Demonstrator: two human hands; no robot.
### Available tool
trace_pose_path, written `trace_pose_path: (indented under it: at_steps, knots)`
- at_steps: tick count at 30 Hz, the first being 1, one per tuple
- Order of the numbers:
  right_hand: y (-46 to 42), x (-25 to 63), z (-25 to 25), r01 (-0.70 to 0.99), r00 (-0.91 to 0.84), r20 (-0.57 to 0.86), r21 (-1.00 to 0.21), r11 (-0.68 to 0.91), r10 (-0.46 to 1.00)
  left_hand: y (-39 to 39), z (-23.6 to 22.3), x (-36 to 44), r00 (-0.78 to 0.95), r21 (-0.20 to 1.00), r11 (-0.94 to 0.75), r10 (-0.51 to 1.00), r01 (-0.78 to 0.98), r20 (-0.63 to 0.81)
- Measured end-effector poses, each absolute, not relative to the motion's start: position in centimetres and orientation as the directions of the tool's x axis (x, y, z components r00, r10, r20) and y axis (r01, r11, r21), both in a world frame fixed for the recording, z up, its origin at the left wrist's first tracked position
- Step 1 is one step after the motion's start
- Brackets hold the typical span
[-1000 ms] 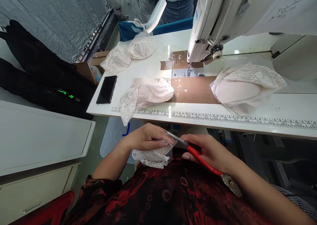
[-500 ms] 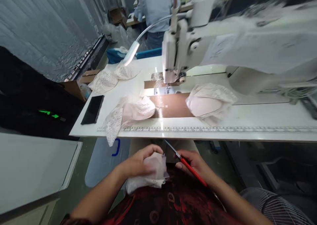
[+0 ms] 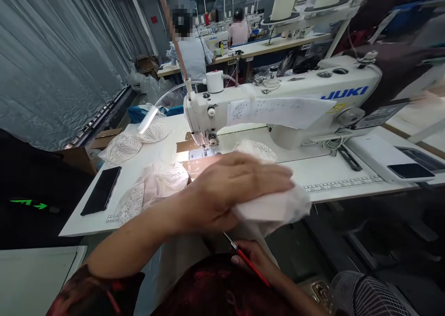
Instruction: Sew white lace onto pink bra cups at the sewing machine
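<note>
Cloth (image 3: 278, 209) is clasped in my left grip (image 3: 232, 188), red-handled scissors (image 3: 255, 269) held low in my right grip (image 3: 257, 256), probably to clear it!

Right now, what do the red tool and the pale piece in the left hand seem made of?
Red tool: blade probably metal, from its grey sheen; handle perhaps smooth plastic or coated metal, evenly red.
Pale piece: likely soft fabric, since it folds; blur hides its finish.

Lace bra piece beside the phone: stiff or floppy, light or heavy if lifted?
The lace bra piece looks mostly floppy: its lace end lies slack. The rounded cup may keep some shape. Probably light, being thin openwork fabric.
</note>
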State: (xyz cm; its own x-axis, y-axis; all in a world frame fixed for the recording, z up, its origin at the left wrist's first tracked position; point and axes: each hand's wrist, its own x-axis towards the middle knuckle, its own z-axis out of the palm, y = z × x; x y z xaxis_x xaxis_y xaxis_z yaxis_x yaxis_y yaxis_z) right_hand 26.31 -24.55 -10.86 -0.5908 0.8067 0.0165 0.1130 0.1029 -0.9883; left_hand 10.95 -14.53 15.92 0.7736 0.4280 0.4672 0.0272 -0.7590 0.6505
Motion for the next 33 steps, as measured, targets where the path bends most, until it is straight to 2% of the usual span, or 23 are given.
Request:
trace_pose_path:
  at_steps: [2,4,6,8,11,14,18,22,25,30,33]
  knots:
    - [-24.5,26.5,-10.8,0.054,-0.577,-0.028,-0.999,0.005,0.816,-11.7,14.9,13.6,0.717,0.470,-0.882,0.345,0.028,0.605]
    - [-24.6,26.8,-10.6,0.021,-0.572,-0.072,-0.997,-0.073,0.817,-8.5,12.0,15.6,0.697,0.319,-0.943,0.294,0.099,0.654]
    - [-24.7,27.2,-10.5,-0.015,-0.581,-0.100,-0.991,-0.133,0.808,-5.8,8.4,16.9,0.761,0.276,-0.926,0.371,0.258,0.532]
    - [-24.8,27.4,-10.5,-0.048,-0.590,-0.115,-0.983,-0.177,0.799,-4.3,5.3,17.5,0.805,0.285,-0.859,0.503,0.426,0.314]
    - [-24.6,27.6,-10.4,-0.075,-0.601,-0.137,-0.971,-0.227,0.788,-4.1,2.8,17.8,0.809,0.306,-0.783,0.584,0.541,0.063]
    - [-24.2,27.5,-10.0,-0.066,-0.618,-0.166,-0.963,-0.262,0.768,-4.9,2.6,18.4,0.786,0.329,-0.738,0.617,0.589,-0.024]
    - [-24.0,27.0,-9.6,-0.004,-0.657,-0.193,-0.966,-0.259,0.729,-5.0,2.8,19.4,0.716,0.265,-0.697,0.697,0.666,0.032]
    - [-24.5,26.4,-10.3,0.105,-0.621,-0.211,-0.977,-0.186,0.755,-5.1,3.9,19.0,0.718,0.272,-0.703,0.694,0.657,0.059]
    - [-24.9,26.0,-10.7,0.130,-0.556,-0.205,-0.979,-0.160,0.805,-6.5,5.6,17.8,0.737,0.250,-0.750,0.656,0.612,0.162]
    - [-25.1,25.6,-9.7,0.141,-0.568,-0.214,-0.977,-0.162,0.795,-11.5,7.1,11.8,0.764,0.234,-0.851,0.525,0.470,0.375]
    - [-25.2,25.5,-9.4,0.136,-0.582,-0.259,-0.965,-0.222,0.771,-14.6,6.5,5.9,0.629,0.243,-0.785,0.607,0.569,0.486]
